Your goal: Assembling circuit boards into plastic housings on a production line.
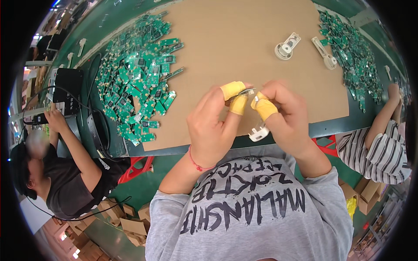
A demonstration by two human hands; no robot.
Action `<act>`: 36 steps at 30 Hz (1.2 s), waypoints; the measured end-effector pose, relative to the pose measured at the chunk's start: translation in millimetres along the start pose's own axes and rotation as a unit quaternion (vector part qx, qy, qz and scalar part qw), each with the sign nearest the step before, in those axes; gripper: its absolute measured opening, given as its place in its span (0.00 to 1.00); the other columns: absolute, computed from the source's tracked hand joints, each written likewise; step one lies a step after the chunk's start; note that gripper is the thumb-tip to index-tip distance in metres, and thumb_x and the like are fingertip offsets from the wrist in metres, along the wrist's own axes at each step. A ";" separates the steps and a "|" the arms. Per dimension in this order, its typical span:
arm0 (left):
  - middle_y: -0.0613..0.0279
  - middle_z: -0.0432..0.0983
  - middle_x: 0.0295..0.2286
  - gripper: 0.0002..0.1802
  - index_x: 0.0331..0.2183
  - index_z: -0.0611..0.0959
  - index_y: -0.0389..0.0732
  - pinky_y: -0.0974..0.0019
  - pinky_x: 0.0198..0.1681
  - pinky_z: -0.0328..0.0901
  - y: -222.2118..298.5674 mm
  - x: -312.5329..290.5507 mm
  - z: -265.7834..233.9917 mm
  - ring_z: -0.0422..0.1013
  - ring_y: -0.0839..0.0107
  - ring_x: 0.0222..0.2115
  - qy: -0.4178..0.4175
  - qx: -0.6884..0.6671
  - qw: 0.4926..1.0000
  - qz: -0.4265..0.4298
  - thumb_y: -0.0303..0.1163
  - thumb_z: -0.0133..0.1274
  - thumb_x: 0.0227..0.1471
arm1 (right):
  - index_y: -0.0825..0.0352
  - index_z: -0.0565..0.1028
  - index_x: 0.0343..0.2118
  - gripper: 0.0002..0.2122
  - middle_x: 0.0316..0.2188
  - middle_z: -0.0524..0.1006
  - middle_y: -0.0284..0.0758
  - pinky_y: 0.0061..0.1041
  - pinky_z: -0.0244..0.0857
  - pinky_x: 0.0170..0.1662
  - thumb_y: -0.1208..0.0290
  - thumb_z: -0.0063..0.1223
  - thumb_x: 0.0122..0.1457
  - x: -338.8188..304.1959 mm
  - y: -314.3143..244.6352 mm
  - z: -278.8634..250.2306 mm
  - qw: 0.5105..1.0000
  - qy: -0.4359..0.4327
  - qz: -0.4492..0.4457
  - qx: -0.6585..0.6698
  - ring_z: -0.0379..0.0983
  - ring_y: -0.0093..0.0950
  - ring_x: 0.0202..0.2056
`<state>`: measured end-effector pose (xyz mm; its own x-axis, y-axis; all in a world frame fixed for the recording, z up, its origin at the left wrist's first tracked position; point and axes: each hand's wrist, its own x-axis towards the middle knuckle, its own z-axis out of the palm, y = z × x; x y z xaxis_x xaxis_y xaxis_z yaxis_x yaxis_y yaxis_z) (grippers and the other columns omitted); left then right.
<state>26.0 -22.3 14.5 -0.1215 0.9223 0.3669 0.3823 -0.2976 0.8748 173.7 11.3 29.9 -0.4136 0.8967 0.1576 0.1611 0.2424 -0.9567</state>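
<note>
Head | board [247, 91] pinched between left fingers [237, 105] | white casing [259, 134] in right fingers [266, 109], jutting below

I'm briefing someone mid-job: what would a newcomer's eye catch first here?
Probably the large heap of green boards at the left, echoed by another pile at the far right. Next, the yellow finger wraps in the centre, where the left hand pinches a thin piece. Two white housings stand out at upper right.

Green floor [137, 188] beneath red stools [129, 174]
</note>
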 end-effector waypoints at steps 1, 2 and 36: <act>0.58 0.74 0.29 0.11 0.33 0.77 0.36 0.71 0.28 0.66 -1.9 -0.6 1.7 0.72 0.68 0.26 0.018 -0.010 1.000 0.008 0.19 0.51 0.43 | 0.68 0.70 0.26 0.03 0.16 0.67 0.27 0.17 0.55 0.25 0.76 0.47 0.48 -1.0 -1.7 1.2 0.991 -0.009 0.086 0.099 0.61 0.15 0.20; 0.58 0.74 0.29 0.11 0.34 0.77 0.37 0.71 0.28 0.66 -3.1 -0.4 2.8 0.72 0.67 0.26 0.036 -0.020 0.999 0.017 0.19 0.51 0.42 | 0.68 0.70 0.26 0.03 0.16 0.67 0.27 0.17 0.55 0.25 0.76 0.47 0.48 -0.8 -1.9 1.0 0.991 -0.009 0.086 0.099 0.61 0.15 0.20; 0.57 0.75 0.32 0.07 0.24 0.76 0.35 0.62 0.39 0.66 -11.6 3.7 -3.2 0.73 0.66 0.31 0.023 0.120 0.968 0.218 0.19 0.51 0.35 | 0.67 0.67 0.28 0.07 0.21 0.67 0.27 0.12 0.54 0.23 0.72 0.37 0.57 0.8 6.6 0.7 0.870 -0.134 0.165 0.445 0.61 0.12 0.21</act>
<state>18.2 -16.2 6.7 0.0615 0.7081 0.7034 0.6080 -0.5855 0.5362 173.7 13.3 23.6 -0.6897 0.7156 -0.1103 -0.3973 -0.5014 -0.7686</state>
